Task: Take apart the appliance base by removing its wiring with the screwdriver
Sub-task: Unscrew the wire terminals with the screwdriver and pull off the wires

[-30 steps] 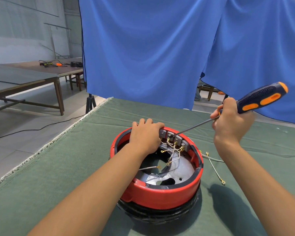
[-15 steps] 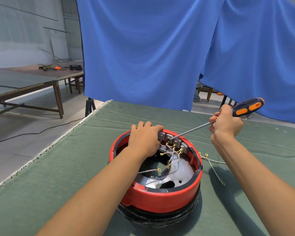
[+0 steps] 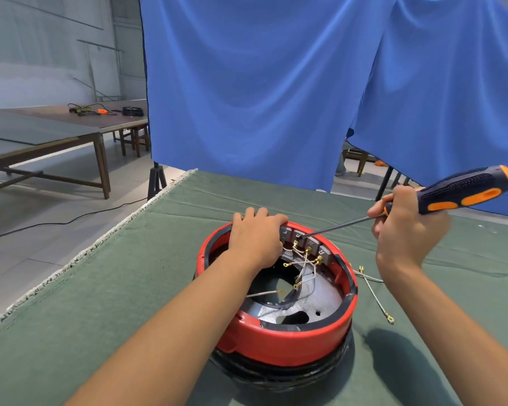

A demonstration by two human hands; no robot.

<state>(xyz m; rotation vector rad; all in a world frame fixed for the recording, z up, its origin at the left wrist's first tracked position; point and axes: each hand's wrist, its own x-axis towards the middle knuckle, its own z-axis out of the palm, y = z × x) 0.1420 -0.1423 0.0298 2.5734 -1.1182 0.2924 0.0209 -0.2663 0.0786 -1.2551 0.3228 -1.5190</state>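
Observation:
A round red appliance base (image 3: 288,344) with a black lower ring sits upside down on the green table cloth (image 3: 106,303). My left hand (image 3: 257,235) grips its far rim, fingers curled over the edge. Grey terminal blocks (image 3: 313,244) line the far inner wall, with white wires (image 3: 304,265) ending in brass lugs hanging from them. My right hand (image 3: 408,230) grips a black and orange screwdriver (image 3: 464,190). Its steel tip touches the second terminal block from the left.
Two loose white wires (image 3: 376,294) with brass lugs lie on the cloth right of the base. A blue curtain (image 3: 276,83) hangs behind the table. The cloth's frayed left edge (image 3: 79,256) drops to the floor. Wooden tables (image 3: 56,136) stand far left.
The screwdriver handle dipped lower half a second ago, then rose again. Its tip stays at the terminal blocks. My left hand has kept its hold on the rim.

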